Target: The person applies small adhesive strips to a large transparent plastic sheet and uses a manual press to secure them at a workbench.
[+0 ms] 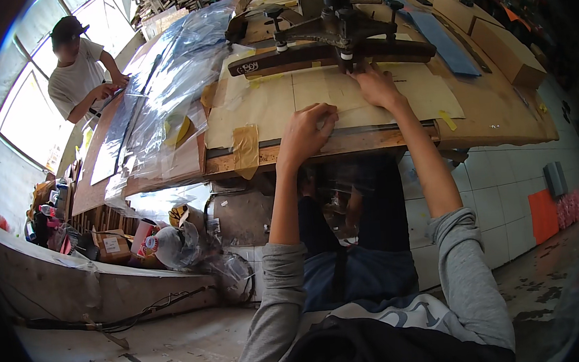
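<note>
My left hand (309, 133) rests at the near edge of a pale yellow sheet (253, 112). Its fingers are curled closed, and whatever they pinch is hidden. Farther in, my right hand (376, 87) reaches over that sheet to the middle of a dark press bar (280, 60). The fingers there are bent together close under the bar's centre, too small to tell what they grip. Above them stands the dark metal press head (342, 24) with its spreading arms. Tan tape (246, 150) hangs over the wooden front edge (374, 139) left of my left hand.
Clear plastic film (180, 87) covers the table's left part, where another person (80, 75) works. Blue strips (442, 43) and cardboard boxes (507, 51) lie at the right. A large clear bottle (169, 247) and clutter stand below left; an orange sheet (544, 217) is low at right.
</note>
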The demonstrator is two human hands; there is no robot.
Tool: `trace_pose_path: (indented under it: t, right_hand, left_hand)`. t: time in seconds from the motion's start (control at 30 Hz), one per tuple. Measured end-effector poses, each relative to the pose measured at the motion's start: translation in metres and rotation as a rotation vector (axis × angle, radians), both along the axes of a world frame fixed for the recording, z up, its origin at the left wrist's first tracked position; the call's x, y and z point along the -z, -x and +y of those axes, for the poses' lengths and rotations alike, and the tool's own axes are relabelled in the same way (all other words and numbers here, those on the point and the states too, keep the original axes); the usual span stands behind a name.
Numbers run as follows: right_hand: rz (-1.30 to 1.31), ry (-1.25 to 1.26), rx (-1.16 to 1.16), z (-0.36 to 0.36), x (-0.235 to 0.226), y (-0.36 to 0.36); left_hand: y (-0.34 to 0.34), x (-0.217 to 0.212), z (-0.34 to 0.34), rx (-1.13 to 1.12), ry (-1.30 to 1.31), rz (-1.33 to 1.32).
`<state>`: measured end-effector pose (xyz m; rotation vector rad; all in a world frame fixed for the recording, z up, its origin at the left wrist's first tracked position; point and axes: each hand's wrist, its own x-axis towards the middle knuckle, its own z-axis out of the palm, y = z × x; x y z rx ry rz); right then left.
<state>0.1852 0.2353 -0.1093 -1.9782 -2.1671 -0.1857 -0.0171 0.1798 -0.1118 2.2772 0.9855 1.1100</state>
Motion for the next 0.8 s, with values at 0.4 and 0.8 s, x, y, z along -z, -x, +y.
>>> trace_pose_path:
  t: [0.4, 0.8]
  right_hand:
    - [-0.03, 0.077, 0.088, 0.018, 0.004, 0.007]
    - [-0.011, 0.075, 0.111, 0.013, 0.004, 0.016]
  left_hand:
    - [0.0, 0.002, 0.003, 0.016, -0.015, -0.006]
    - [0.002, 0.0, 0.0, -0.005, -0.01, -0.005]
